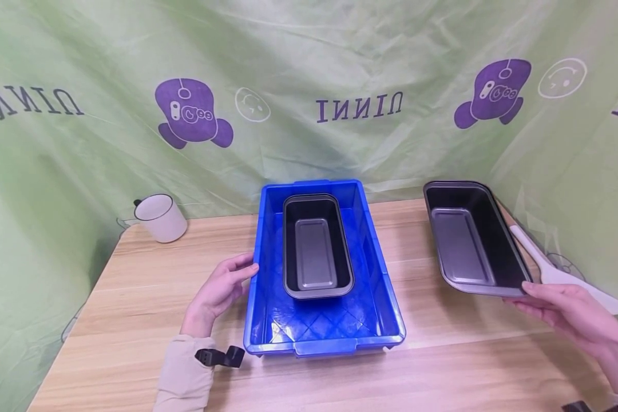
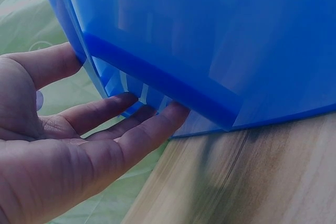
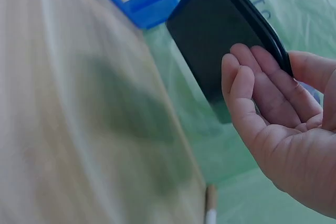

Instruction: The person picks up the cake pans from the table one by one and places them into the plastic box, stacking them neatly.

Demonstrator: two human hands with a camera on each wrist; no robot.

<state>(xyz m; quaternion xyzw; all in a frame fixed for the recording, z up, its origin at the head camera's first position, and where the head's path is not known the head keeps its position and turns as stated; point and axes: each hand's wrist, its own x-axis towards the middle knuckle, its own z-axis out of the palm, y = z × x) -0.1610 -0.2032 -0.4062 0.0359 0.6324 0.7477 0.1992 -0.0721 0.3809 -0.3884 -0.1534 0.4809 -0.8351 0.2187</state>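
My right hand (image 1: pixel 571 312) pinches the near right corner rim of a dark loaf pan (image 1: pixel 460 246), thumb above and fingers beneath. The right wrist view shows this pan (image 3: pixel 210 40) raised off the table, its shadow on the wood below. A blue plastic bin (image 1: pixel 329 321) stands at the middle of the table, and a second dark loaf pan (image 1: pixel 315 252) sits inside it. At the bin's left side, my left hand (image 1: pixel 221 292) holds the wall. Its thumb lies at the rim, while the fingers (image 2: pixel 152 135) touch the outer side by a slotted opening.
A white mug (image 1: pixel 162 220) with a dark rim stands at the back left of the table (image 1: pixel 134 320). To the right, behind the raised pan, lies a white spatula (image 1: pixel 566 274). Green printed cloth (image 1: pixel 309 143) hangs around the table.
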